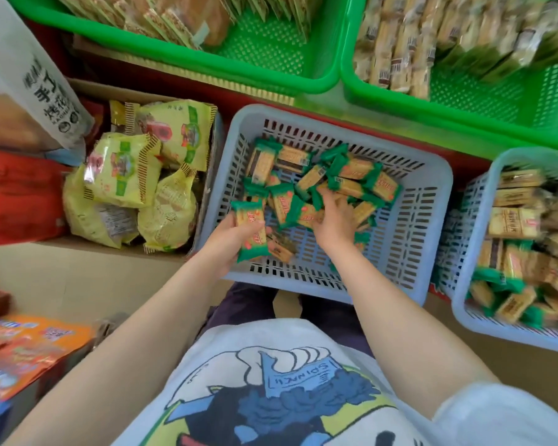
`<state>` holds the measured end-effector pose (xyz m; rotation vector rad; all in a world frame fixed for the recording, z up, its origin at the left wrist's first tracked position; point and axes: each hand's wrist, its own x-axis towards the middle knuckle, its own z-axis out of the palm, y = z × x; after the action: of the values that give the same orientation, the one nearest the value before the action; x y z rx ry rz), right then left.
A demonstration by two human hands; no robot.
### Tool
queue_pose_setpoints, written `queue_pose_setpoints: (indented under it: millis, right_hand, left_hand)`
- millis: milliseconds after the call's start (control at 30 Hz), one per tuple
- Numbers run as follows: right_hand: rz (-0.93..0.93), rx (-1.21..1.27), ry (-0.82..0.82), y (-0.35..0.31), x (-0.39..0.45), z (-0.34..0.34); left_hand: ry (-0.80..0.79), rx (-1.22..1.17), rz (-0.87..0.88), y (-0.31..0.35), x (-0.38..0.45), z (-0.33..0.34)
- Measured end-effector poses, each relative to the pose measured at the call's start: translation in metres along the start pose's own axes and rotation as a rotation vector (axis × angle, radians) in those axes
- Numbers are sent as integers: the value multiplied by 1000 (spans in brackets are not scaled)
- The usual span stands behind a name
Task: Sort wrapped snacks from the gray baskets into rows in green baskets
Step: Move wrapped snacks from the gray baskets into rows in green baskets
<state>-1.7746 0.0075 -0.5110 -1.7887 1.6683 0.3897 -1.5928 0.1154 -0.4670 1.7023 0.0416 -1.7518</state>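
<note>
A gray basket [409,220] in front of me holds several green-and-orange wrapped snacks [351,175] in a loose heap. My left hand [229,243] grips a small stack of these snacks [251,230] above the basket's near left corner. My right hand [334,217] reaches into the heap, fingers curled among the packets; what it holds is hidden. A second gray basket [464,300] at the right holds brown and green snacks. Two green baskets [271,75] [496,104] stand above, with snacks lined up in rows.
A cardboard box [161,249] at the left holds several yellow snack bags [126,175]. A large white bag [36,78] and red packaging [16,194] lie at far left. Orange packets [23,352] lie at lower left. My legs and shirt fill the bottom.
</note>
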Motion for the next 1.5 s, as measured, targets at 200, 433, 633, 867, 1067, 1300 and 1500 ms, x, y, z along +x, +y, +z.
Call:
queue_pose_setpoints:
  millis: [200,433,633,867,1067,1300,1500]
  right_hand:
    - [45,-152,-170,6,-8,0]
    - [17,-208,17,10,12,-6]
    - [53,-64,34,16,19,-21]
    - [187,788,-262,-5,-37,-74]
    - [-67,1265,-408,-15,-102,-133]
    - [-118,1162,48,1,-132,-201]
    - [-145,1189,290,70,-144,-247]
  left_hand:
    - [-1,-50,-33,1,-2,3]
    - [-14,-44,-5,-1,2,5]
    - [-3,-77,-20,-9,2,8]
    - [-44,-75,8,13,-18,23]
    - [-294,-6,117,63,-58,72]
    - [-417,81,314,100,-101,157]
    - [-313,135,366,108,-116,231]
